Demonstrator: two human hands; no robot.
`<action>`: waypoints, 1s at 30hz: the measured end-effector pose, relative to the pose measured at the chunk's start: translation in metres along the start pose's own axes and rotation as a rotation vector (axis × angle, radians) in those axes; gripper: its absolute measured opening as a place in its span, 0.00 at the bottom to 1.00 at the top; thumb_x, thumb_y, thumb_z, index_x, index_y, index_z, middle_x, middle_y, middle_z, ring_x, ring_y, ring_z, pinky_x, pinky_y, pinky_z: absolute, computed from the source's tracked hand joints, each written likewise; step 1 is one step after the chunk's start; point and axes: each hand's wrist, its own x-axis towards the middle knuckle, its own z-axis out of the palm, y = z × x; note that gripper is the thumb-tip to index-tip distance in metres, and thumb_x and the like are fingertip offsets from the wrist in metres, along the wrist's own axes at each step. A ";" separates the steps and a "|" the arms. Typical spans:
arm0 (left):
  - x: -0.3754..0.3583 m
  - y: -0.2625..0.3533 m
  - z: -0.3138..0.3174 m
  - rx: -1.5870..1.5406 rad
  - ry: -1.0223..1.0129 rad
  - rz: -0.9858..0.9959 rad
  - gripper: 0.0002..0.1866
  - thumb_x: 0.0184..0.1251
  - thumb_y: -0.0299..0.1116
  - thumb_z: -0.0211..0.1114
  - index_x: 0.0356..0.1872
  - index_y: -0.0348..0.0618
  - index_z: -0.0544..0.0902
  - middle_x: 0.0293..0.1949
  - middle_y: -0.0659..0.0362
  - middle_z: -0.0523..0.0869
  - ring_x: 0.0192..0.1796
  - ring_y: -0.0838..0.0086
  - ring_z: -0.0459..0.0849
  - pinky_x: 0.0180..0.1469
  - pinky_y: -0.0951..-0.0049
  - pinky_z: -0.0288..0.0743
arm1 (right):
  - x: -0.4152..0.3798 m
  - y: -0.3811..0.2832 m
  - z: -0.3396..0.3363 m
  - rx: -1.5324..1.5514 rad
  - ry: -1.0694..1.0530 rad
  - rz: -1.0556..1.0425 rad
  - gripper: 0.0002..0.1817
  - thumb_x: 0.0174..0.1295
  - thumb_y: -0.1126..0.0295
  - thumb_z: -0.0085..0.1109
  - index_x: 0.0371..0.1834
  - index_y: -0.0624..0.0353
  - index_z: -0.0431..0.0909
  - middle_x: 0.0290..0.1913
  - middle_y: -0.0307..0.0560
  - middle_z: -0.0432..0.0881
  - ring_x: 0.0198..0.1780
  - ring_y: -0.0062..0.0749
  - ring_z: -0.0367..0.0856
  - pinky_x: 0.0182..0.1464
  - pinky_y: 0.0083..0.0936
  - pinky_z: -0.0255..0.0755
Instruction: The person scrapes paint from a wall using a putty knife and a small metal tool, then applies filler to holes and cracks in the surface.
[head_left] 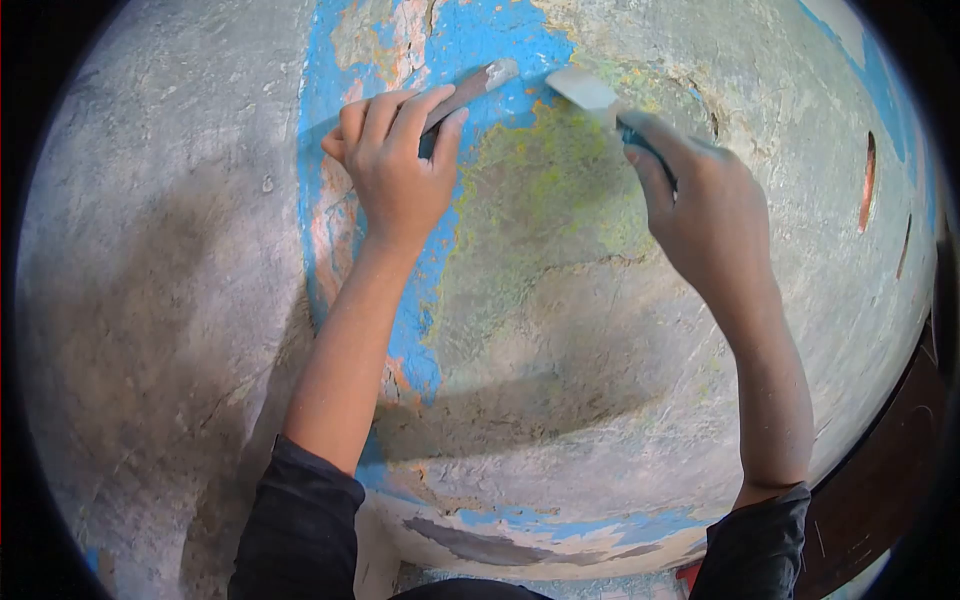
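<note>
My left hand (400, 165) is wrapped round the dark handle of a narrow-bladed scraper (485, 82), its worn, pale tip pointing up and right over the blue paint. My right hand (705, 205) grips a putty knife (585, 92) by its dark teal handle. The putty knife's wide metal blade lies at the border between blue paint and bare plaster, its edge pointing up and left. Both tools are at the wall (560, 330), where a patch of peeling blue paint (470, 35) shows orange and pink layers beneath. Yellow-green stains cover the plaster below the putty knife.
A vertical wall corner runs left of the blue strip, with grey plaster (150, 200) beyond it. Reddish and dark slits (867, 183) mark the wall at right. A dark brown surface (880, 470) stands at the lower right. Blue paint remnants (580, 522) run along the wall's bottom.
</note>
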 end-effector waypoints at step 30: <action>-0.250 0.294 -0.370 -0.326 -0.874 -1.138 0.13 0.61 0.25 0.75 0.47 0.34 0.86 0.38 0.52 0.87 0.38 0.63 0.85 0.46 0.67 0.77 | -0.584 -0.140 -0.087 1.827 -0.866 2.095 0.20 0.83 0.53 0.42 0.40 0.58 0.69 0.26 0.43 0.71 0.19 0.28 0.66 0.23 0.28 0.61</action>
